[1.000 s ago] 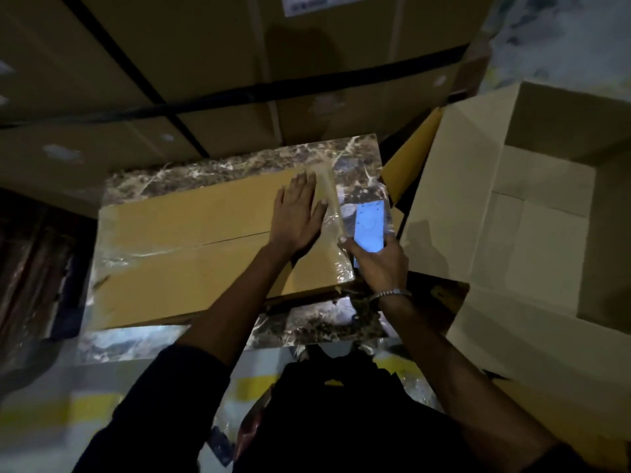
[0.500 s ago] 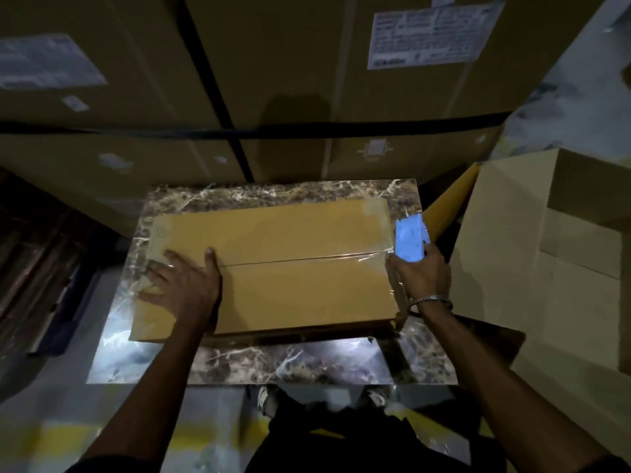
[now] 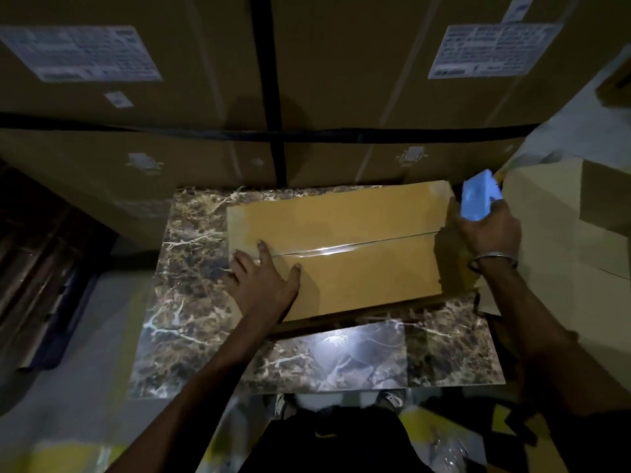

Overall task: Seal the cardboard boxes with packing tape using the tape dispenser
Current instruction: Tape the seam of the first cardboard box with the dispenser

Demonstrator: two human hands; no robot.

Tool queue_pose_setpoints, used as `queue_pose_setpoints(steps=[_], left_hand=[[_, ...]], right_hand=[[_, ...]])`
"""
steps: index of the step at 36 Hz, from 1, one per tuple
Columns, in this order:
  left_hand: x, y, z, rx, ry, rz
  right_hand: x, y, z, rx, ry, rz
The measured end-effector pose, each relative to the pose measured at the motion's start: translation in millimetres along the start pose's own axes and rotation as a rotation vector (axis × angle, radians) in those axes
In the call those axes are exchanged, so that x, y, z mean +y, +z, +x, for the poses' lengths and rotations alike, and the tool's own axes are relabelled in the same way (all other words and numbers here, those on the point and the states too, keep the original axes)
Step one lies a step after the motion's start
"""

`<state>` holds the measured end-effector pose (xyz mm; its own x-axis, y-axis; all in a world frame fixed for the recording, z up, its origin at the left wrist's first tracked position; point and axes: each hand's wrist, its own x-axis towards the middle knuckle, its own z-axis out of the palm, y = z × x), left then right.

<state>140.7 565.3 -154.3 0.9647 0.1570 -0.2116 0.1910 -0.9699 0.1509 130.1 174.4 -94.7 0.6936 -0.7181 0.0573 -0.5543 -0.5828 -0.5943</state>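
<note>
A closed cardboard box (image 3: 358, 268) lies flat on a marble-patterned slab (image 3: 191, 302). Glossy clear tape (image 3: 341, 249) runs along its centre seam. My left hand (image 3: 263, 285) rests on the box's left end with fingers spread flat, fingertips over the seam. My right hand (image 3: 488, 230) is at the box's right edge and grips the blue tape dispenser (image 3: 478, 198), raised just above that corner. A metal bangle sits on my right wrist.
Large strapped cartons (image 3: 307, 80) with white labels form a wall directly behind the slab. An open, empty cardboard box (image 3: 563, 240) stands close on the right. Dark stacked items (image 3: 44, 261) lie on the left. My feet stand on the yellow-marked floor (image 3: 68, 455) below the slab.
My left hand slid from the box's right part to its left end and stays pressed there. My right hand with the dispenser moved past the right edge and lifted slightly.
</note>
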Motion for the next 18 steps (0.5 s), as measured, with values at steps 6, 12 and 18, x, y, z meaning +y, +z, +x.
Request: queue_pose_setpoints(steps=[6, 12, 18], left_hand=[[-30.6, -5.3, -3.1, 0.051, 0.133, -0.055], [-50.7, -16.3, 7.4, 0.171, 0.109, -0.272], [-66.2, -31.8, 17.4, 0.13, -0.026, -0.901]], right_hand=[[-69.0, 19.7, -63.4, -0.122, 0.054, 0.351], [-126.8, 59.2, -150.1, -0.572, 0.295, 0.745], [-151.5, 81.2, -193.7, -0.846, 0.243, 0.806]])
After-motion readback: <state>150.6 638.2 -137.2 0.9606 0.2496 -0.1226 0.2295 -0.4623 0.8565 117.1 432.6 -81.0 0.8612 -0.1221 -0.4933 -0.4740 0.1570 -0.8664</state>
